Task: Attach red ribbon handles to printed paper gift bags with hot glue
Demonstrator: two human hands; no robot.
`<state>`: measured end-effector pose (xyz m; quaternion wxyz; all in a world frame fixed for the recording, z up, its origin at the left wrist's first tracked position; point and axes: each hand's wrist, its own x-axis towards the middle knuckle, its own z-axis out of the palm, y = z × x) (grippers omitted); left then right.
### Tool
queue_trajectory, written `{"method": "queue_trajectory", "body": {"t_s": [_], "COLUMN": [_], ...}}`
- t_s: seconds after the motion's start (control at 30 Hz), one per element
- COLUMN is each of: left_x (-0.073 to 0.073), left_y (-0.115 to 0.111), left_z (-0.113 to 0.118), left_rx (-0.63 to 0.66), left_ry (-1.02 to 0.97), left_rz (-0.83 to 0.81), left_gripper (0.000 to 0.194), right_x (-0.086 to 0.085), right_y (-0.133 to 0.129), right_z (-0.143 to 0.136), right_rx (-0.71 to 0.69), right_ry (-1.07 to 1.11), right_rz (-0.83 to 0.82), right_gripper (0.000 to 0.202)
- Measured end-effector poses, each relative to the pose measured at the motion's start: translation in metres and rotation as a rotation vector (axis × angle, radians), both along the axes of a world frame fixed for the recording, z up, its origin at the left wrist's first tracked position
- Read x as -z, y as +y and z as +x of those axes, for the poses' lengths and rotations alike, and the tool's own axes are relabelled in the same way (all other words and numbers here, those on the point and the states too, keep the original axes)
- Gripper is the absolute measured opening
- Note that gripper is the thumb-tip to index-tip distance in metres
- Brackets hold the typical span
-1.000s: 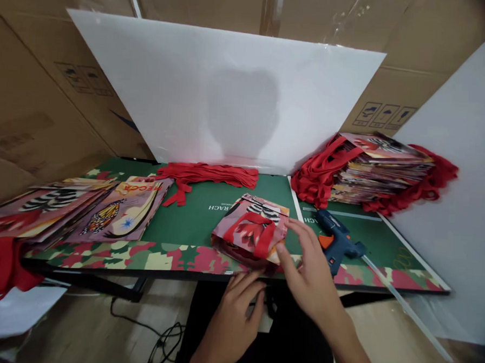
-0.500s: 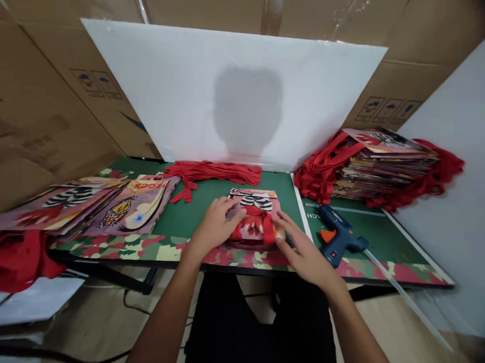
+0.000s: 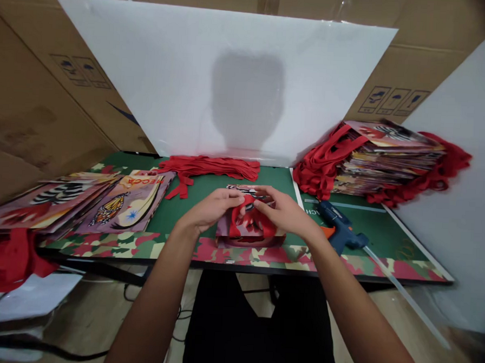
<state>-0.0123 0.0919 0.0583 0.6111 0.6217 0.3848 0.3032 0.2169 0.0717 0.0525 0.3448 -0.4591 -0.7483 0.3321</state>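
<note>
A small printed paper bag point(image 3: 250, 239) with a red ribbon strap point(image 3: 235, 224) lies on the table right in front of me. My left hand point(image 3: 217, 206) is closed at the bag's left side, thumb and fingers pinching the strap's upper part. From the right, my right hand point(image 3: 284, 209) curls over the bag with thumb and fingers closed on the strap too. My fingers partly hide the bag's striped upper print. Beyond the bag lies a bundle of loose red ribbons point(image 3: 219, 168).
A blue glue gun point(image 3: 340, 227) with a long clear glue stick point(image 3: 403, 293) lies right of my hand. A tall stack of printed bags point(image 3: 389, 167) with red straps stands at the back right. More bags point(image 3: 50, 201) lie at the left. A white board point(image 3: 162, 80) leans behind.
My hands have moved inward and up over the bag from its two sides. Their fingers have closed on the red strap, which is now raised into a loop. The view has shifted slightly.
</note>
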Motion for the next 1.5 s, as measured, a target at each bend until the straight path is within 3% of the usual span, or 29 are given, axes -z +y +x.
{"method": "queue_trajectory", "body": {"t_s": [0.1, 0.17, 0.4, 0.6, 0.93, 1.03, 1.13, 1.27, 1.33, 1.5], "left_x": [0.001, 0.001, -0.004, -0.002, -0.017, -0.015, -0.012, -0.010, -0.010, -0.003], "left_y": [0.001, -0.001, -0.013, -0.018, -0.031, -0.030, -0.029, -0.028, -0.024, 0.004], "left_z": [-0.001, -0.002, -0.004, -0.002, 0.000, 0.006, 0.012, 0.016, 0.013, -0.005], "left_rx": [-0.010, -0.016, -0.041, -0.119, -0.144, -0.146, -0.257, -0.418, -0.431, -0.343], "left_ry": [-0.129, -0.189, -0.273, -0.253, -0.227, -0.197, -0.042, 0.208, 0.323, 0.503], "left_rz": [-0.077, -0.115, -0.207, -0.205, -0.130, -0.003, 0.310, 0.671, 0.731, 0.669], "left_gripper": [0.033, 0.032, 0.031, 0.041, 0.052, 0.058, 0.068, 0.033, 0.028, 0.028], "right_x": [-0.003, -0.007, -0.010, -0.014, -0.021, -0.025, -0.029, -0.029, -0.026, -0.008], "right_y": [0.001, 0.000, -0.006, -0.003, -0.010, -0.012, -0.013, -0.007, -0.002, 0.014], "right_z": [0.001, 0.002, 0.006, 0.011, 0.012, 0.005, -0.004, -0.010, -0.010, -0.004], "right_rx": [-0.135, -0.153, -0.077, 0.164, 0.123, 0.121, 0.106, 0.150, 0.182, 0.176], "right_ry": [0.134, 0.165, 0.229, 0.065, 0.072, 0.064, 0.087, 0.032, -0.064, -0.208], "right_rz": [-0.077, -0.103, -0.054, 0.238, 0.281, 0.311, 0.321, 0.354, 0.311, 0.175], "right_gripper": [0.029, 0.028, 0.026, 0.017, 0.019, 0.016, 0.013, 0.010, 0.011, 0.015]}}
